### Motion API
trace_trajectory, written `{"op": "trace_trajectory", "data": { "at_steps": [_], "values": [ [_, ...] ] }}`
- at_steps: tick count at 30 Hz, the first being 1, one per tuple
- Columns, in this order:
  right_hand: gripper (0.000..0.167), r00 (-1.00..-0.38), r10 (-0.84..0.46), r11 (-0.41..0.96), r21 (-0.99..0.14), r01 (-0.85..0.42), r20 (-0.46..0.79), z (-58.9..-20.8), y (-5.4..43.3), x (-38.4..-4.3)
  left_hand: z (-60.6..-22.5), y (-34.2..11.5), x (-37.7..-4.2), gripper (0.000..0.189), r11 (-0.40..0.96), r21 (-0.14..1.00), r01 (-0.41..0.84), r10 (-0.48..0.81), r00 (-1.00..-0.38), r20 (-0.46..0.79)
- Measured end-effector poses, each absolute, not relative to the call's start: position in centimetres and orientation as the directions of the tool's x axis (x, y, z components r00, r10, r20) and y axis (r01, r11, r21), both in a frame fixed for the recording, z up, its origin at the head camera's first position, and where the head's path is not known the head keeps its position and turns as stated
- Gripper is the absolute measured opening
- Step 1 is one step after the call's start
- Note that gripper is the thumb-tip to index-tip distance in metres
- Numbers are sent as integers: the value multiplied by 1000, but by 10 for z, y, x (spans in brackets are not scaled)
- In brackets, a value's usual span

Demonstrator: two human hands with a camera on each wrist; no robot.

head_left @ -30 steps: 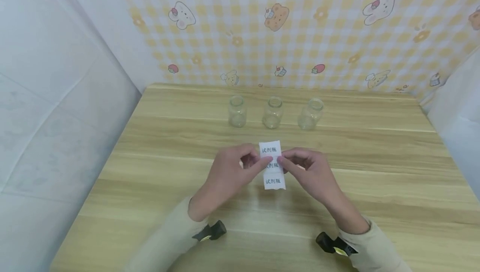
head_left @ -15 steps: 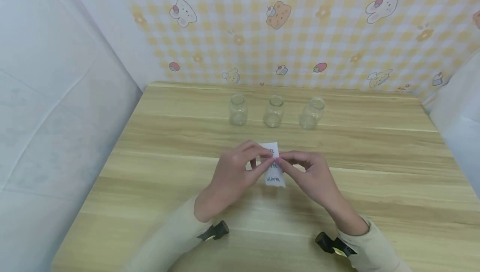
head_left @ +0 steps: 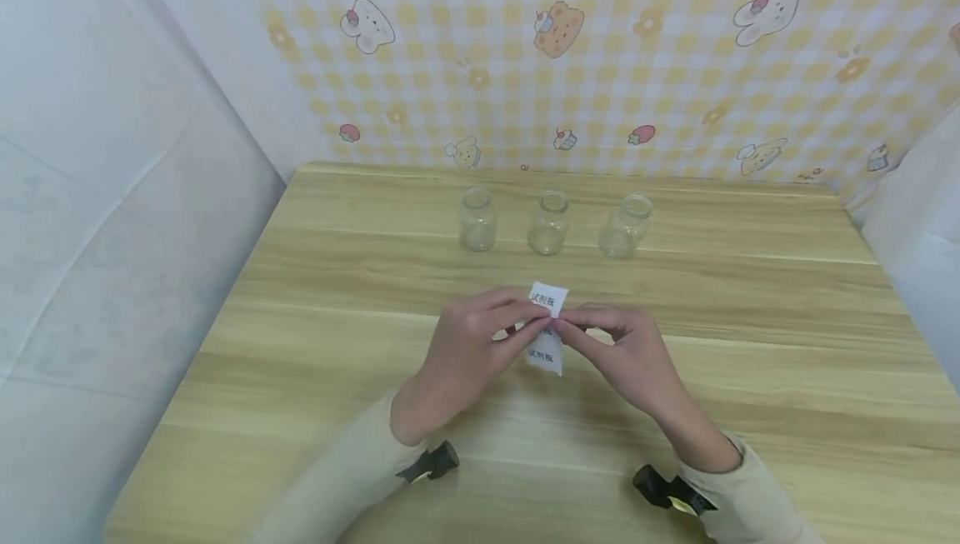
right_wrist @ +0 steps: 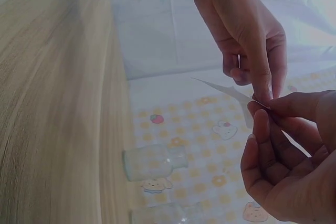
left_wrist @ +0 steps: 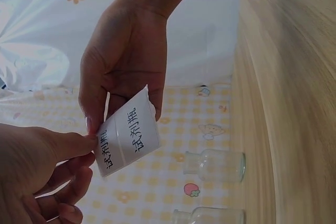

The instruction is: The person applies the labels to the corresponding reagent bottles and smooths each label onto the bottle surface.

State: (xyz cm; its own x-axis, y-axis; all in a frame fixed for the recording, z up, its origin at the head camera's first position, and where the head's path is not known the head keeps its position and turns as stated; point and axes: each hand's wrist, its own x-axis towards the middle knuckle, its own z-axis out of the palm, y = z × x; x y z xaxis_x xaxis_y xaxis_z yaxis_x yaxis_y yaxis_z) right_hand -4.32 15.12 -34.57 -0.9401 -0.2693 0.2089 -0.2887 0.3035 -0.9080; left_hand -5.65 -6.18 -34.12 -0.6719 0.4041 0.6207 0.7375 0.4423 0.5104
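Note:
A white strip of printed labels (head_left: 544, 351), each bearing the same black characters, is held above the table between both hands. My left hand (head_left: 468, 348) pinches its left edge near the middle, thumb against index finger. From the other side my right hand (head_left: 626, 352) pinches the same edge region, its fingertips meeting the left ones. In the left wrist view the strip (left_wrist: 128, 132) shows two labels with a seam between them. Seen from the right wrist, the strip (right_wrist: 223, 90) is nearly edge-on and bent. Fingers hide part of the middle label.
Three clear glass bottles stand in a row beyond the hands: a left one (head_left: 477, 223), a middle one (head_left: 550, 226) and a right one (head_left: 625, 229). Behind the wooden table (head_left: 337, 277) hangs a yellow checked cloth (head_left: 480, 44). White sheeting (head_left: 112, 194) borders the left side.
The left fingers have shifted from lying on the strip's face to pinching beside the right fingertips. The strip has turned and bent at the middle. The bottles have stayed in place.

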Motion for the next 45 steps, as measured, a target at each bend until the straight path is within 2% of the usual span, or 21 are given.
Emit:
{"op": "trace_trajectory", "data": {
  "at_steps": [9, 17, 45],
  "values": [
    [16, -923, -287, 252, -910, -330, 255, -345, 151, -43, -343, -61, -57, 9, 413, 488, 769, 419, -636, 648],
    [15, -916, -282, 214, -913, -348, 284, -347, 151, -43, -344, -60, -55, 8, 418, 499, 759, 423, -648, 633],
    [13, -936, -235, 281, -904, -324, 262, -347, 150, -43, -344, -57, -55, 5, 463, 457, 759, 424, -643, 638]
  ]
}}
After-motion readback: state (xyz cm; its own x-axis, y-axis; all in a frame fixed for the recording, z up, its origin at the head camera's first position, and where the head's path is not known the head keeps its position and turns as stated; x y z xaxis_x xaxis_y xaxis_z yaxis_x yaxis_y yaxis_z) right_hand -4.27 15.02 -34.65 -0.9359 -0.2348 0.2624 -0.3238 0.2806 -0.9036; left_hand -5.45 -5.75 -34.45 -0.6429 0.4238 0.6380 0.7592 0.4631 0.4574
